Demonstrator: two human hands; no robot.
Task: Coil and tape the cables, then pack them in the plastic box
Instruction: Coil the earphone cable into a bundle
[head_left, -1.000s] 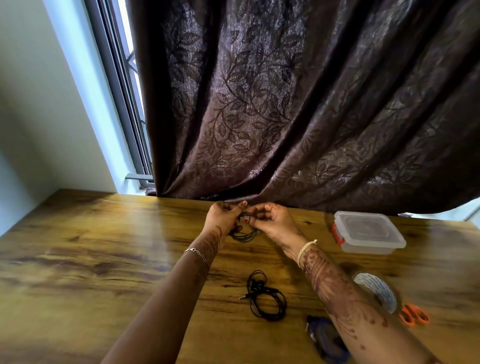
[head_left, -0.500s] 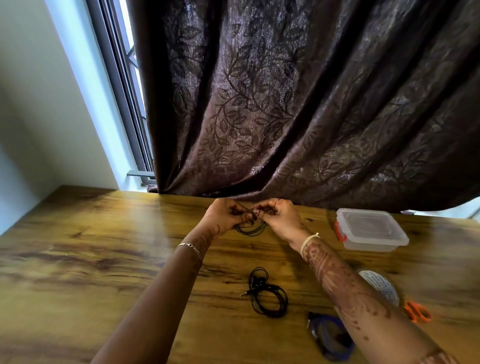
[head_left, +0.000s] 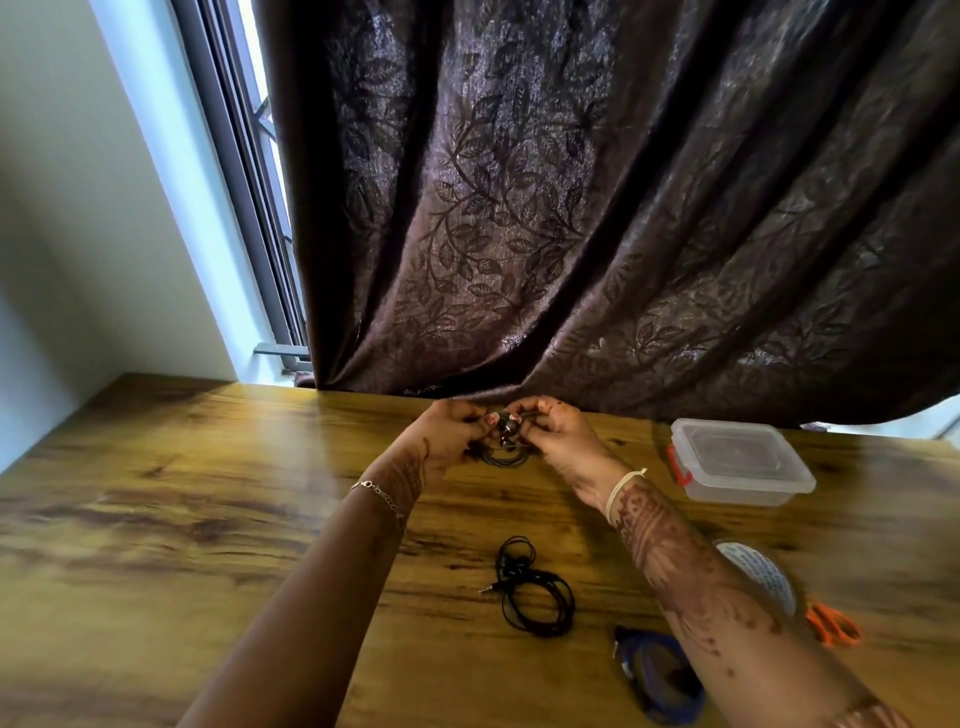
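Cable: thin, black, wound into a few small loops, held just above the far side of the table, close to the curtain hem. It sits between the two hands. The loops hang below the fingertips, and a small dark bud-like piece shows at the top between them.

Table: glossy wood, yellow-brown with dark grain streaks and light glare on the left half. Curtain: dark brown with a leaf pattern and heavy folds, reaching down to the table's far edge. Window: grey frame, left of the curtain, daylight coming in. Pale wall at far left.

Left hand: fingers curled, pinching the cable's left side. Chain bracelet on that wrist. Right hand: fingers curled, thumb and fingertips pinching the cable's top right. Pale band on that wrist.

Box: clear plastic with the lid on and a red latch on its left side. It stands on the table right of the right hand, apart from it.

Black coil: loose loops lying flat mid-table between the forearms, jack plug pointing left. Blue cable: near edge, blurred, partly hidden by the right forearm. Tape roll: partly behind the right forearm. Scissors: orange handles, just right of the roll.
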